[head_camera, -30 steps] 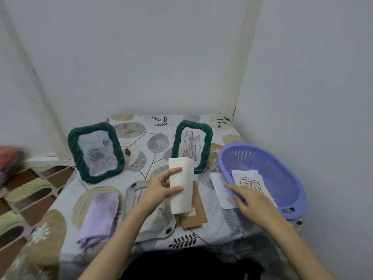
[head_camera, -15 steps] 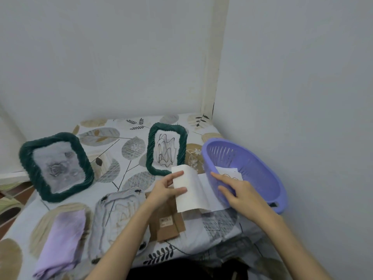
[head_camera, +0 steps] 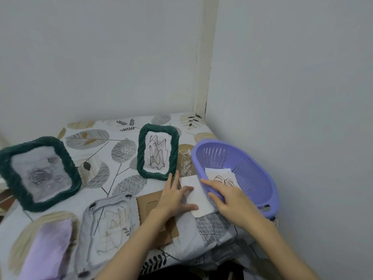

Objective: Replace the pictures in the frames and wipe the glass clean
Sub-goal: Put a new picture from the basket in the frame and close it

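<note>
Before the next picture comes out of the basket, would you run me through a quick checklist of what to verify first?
1. Old white sheet laid flat on the table, under the left hand: ok.
2. Right hand at the purple basket rim, fingers straight, gripping nothing: ok.
3. Leaf picture lying in the basket, face up: ok.
4. Open frame lying flat on the table: ok.
5. Brown backing board off, beside that frame: ok.
6. Purple cloth on the table beside that frame: ok.
7. Glass already wiped: cannot tell.
</note>
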`<state>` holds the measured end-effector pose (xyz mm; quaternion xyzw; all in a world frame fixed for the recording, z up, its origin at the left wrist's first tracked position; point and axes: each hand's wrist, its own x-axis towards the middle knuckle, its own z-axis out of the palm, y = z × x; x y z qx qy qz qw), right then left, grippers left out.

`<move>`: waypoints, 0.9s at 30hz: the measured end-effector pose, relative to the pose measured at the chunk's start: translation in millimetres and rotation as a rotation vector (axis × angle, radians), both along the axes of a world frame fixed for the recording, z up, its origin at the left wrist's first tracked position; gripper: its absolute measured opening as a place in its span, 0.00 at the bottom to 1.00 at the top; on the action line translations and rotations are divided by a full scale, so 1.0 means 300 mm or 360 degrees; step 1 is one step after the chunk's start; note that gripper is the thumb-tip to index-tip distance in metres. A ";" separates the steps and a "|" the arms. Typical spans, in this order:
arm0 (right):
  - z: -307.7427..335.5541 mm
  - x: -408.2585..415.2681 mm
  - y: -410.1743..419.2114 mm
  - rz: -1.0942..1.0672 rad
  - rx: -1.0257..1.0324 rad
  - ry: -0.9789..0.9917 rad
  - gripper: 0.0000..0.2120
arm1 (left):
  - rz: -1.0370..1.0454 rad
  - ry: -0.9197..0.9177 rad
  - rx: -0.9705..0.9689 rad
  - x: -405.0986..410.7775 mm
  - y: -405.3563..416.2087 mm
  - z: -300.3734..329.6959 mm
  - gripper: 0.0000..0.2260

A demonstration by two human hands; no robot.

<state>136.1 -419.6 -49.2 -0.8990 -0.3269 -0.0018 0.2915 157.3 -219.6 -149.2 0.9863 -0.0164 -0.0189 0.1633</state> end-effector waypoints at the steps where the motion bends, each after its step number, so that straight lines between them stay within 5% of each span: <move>1: -0.016 -0.006 0.007 0.0012 -0.0051 -0.0023 0.20 | -0.0031 0.0003 0.0016 0.001 0.007 -0.006 0.31; 4: -0.066 -0.024 0.031 0.0017 -0.0167 -0.0119 0.20 | -0.0006 -0.0134 -0.0314 0.002 0.014 0.015 0.21; 7: -0.095 -0.033 0.048 -0.0026 -0.0223 -0.0161 0.19 | 0.0330 -0.0236 -0.1376 -0.011 -0.002 0.095 0.10; 9: -0.087 -0.031 0.044 -0.0019 -0.0273 -0.0098 0.19 | 0.0415 -0.0132 -0.1766 -0.015 -0.008 0.138 0.12; 14: 0.001 0.066 -0.011 -0.0253 0.0184 0.0390 0.15 | 0.0283 -0.0061 -0.1837 -0.016 -0.018 0.154 0.27; 18: -0.032 0.232 -0.057 -0.0783 -0.0435 0.0637 0.29 | 0.0237 -0.0074 -0.1753 -0.025 -0.022 0.160 0.34; 22: -0.054 0.279 -0.044 -0.0834 -0.0743 0.0903 0.47 | 0.0233 -0.0101 -0.1746 -0.029 -0.026 0.171 0.34; 27: -0.054 0.286 -0.032 -0.0926 -0.0831 0.0840 0.41 | 0.0242 -0.0090 -0.1729 -0.030 -0.022 0.171 0.34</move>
